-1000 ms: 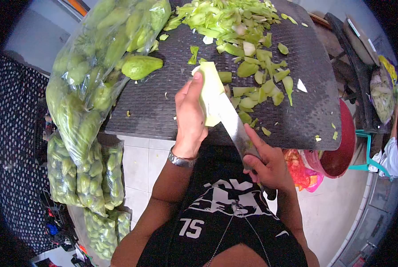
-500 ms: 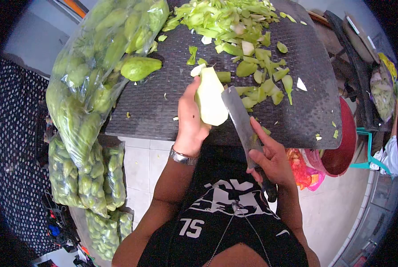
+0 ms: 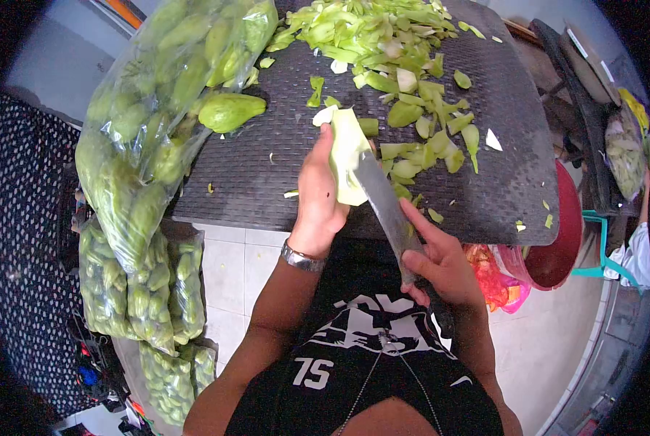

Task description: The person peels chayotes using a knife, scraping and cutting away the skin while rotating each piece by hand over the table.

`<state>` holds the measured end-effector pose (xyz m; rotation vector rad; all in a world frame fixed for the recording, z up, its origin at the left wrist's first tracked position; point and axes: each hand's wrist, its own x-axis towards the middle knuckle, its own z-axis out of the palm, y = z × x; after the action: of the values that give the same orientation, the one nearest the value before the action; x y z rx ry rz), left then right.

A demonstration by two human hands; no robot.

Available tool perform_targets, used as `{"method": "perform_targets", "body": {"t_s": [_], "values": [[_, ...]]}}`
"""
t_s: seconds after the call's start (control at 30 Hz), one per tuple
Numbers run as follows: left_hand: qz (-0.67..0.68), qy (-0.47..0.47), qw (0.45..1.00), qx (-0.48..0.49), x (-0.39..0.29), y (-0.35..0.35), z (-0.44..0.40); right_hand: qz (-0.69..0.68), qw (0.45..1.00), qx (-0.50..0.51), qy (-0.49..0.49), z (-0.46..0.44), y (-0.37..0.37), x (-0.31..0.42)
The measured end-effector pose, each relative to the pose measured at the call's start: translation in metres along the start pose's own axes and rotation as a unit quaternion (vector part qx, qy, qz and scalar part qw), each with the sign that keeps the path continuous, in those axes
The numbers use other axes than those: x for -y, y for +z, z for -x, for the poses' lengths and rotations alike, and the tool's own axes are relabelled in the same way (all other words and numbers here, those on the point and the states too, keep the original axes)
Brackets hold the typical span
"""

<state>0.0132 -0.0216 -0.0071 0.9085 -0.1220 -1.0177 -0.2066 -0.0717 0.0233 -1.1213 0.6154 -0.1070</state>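
I saw left hand (image 3: pixel 317 190) gripping pale peeled chayote (image 3: pixel 347 149) above near half of woven-textured table (image 3: pixel 245 174), right hand (image 3: pixel 445 267) wrapped round knife (image 3: pixel 385 202), blade against chayote's right side; judged chayote firm, lightish, slippery, best cradled along left flank

- On the black sleeveless fabric top (image 3: pixel 346 367), to the lower left of the right fingers (image 3: pixel 421 224): two white block characters (image 3: pixel 312 373), looking like "7S", or "SL" turned over.
- Lower right of those fingers: small white Nike swoosh (image 3: pixel 459 381).
- Large white chest print (image 3: pixel 355 320), nearer them: unreadable.
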Motion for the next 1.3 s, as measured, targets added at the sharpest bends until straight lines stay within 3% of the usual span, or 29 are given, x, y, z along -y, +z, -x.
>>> {"method": "perform_targets", "body": {"t_s": [0.2,0.27,0.3,0.4,0.5,0.53,0.73,0.77,0.83,0.87,0.97,1.03,1.07,1.13,1.17,1.27,1.3], "values": [[0.106,-0.031,0.994,-0.006,0.005,0.002,-0.001,-0.056,0.997,0.007,-0.053,-0.019,-0.009,-0.012],[0.110,-0.071,0.989,0.066,0.002,-0.011,-0.002,-0.071,0.997,0.006,-0.041,-0.018,-0.011,-0.004],[0.111,-0.091,0.984,0.101,-0.001,-0.013,-0.001,-0.059,0.997,-0.013,-0.048,-0.018,-0.014,-0.003],[0.086,-0.083,0.992,0.029,-0.005,-0.007,0.002,-0.025,0.995,-0.081,-0.055,-0.015,-0.023,-0.003],[0.081,-0.067,0.992,0.065,-0.005,-0.025,-0.011,0.012,0.984,-0.166,-0.064,-0.016,-0.036,-0.009],[0.119,-0.040,0.984,0.122,-0.009,-0.028,-0.011,0.015,0.981,-0.184,-0.058,-0.015,-0.041,-0.009],[0.077,-0.038,0.996,0.021,-0.028,-0.015,-0.023,0.028,0.984,-0.155,-0.078,-0.017,-0.046,-0.020],[0.115,-0.035,0.991,0.064,-0.031,-0.018,-0.032,0.031,0.985,-0.152,-0.072,-0.017,-0.044,-0.020],[0.119,0.043,0.991,-0.043,-0.034,-0.002,-0.054,0.034,0.986,-0.151,-0.060,-0.014,-0.043,-0.019],[0.114,0.073,0.990,-0.050,-0.037,0.009,-0.068,0.031,0.989,-0.130,-0.069,-0.013,-0.045,-0.019],[0.045,0.084,0.995,0.032,-0.032,0.070,-0.092,0.022,0.993,-0.103,-0.059,-0.013,-0.050,-0.022],[-0.014,0.026,0.978,0.205,-0.004,0.106,-0.093,0.036,0.993,-0.091,-0.061,-0.013,-0.052,-0.020],[-0.071,0.041,0.955,0.285,0.018,0.126,-0.093,0.038,0.993,-0.089,-0.060,-0.014,-0.053,-0.022],[-0.056,-0.078,0.911,0.402,0.054,0.170,-0.086,0.033,0.993,-0.092,-0.059,-0.016,-0.054,-0.027],[0.016,-0.211,0.876,0.434,0.059,0.191,-0.080,0.041,0.992,-0.097,-0.065,-0.017,-0.055,-0.028],[0.002,-0.241,0.859,0.452,0.064,0.206,-0.065,0.053,0.990,-0.109,-0.077,-0.015,-0.053,-0.032],[-0.010,-0.212,0.865,0.454,0.062,0.202,-0.064,0.052,0.989,-0.111,-0.080,-0.014,-0.052,-0.030]]}}
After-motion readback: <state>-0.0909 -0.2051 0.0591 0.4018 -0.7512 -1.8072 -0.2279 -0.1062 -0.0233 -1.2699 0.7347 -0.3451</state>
